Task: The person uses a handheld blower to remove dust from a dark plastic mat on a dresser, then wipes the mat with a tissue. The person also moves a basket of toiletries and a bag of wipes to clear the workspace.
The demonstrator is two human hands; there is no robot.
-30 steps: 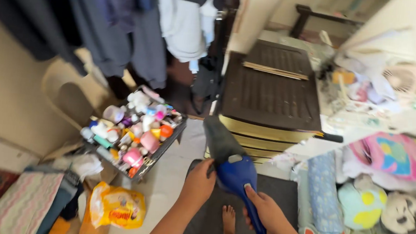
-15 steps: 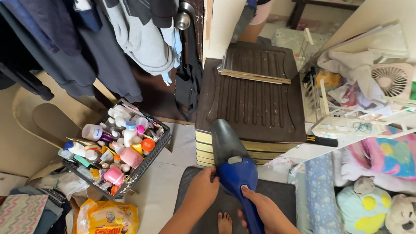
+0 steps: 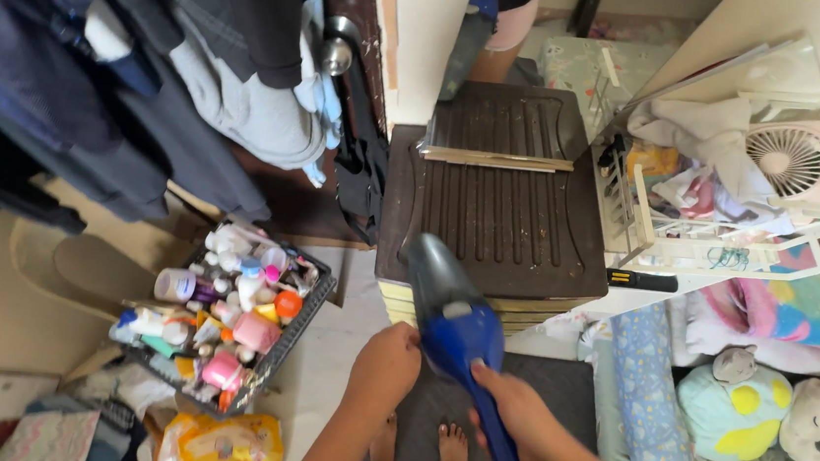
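A small hand vacuum with a shiny blue plastic body and a dark grey pointed nose [image 3: 448,308] is up in the air, just over the front edge of a dark brown plastic drawer chest with a ribbed top [image 3: 497,194]. The nose points up at that edge. A grey button sits on the blue part, and a long blue handle runs down and back.

The right hand [image 3: 513,408] has its grip closed around the handle. The left hand [image 3: 383,367] is closed too, and it touches the left side of the blue body.

A flat wooden stick [image 3: 495,158] lies across the back part of the chest top. To the left, on the floor, stands a black basket full of little bottles and jars [image 3: 224,318]. A yellow plastic bag [image 3: 218,446] lies below it. Dark clothes [image 3: 147,69] hang above. To the right are a white fan [image 3: 787,155], a white wire rack [image 3: 686,240] and soft toys [image 3: 770,410] on a bed. Bare feet [image 3: 450,450] stand on a dark grey mat [image 3: 554,391].
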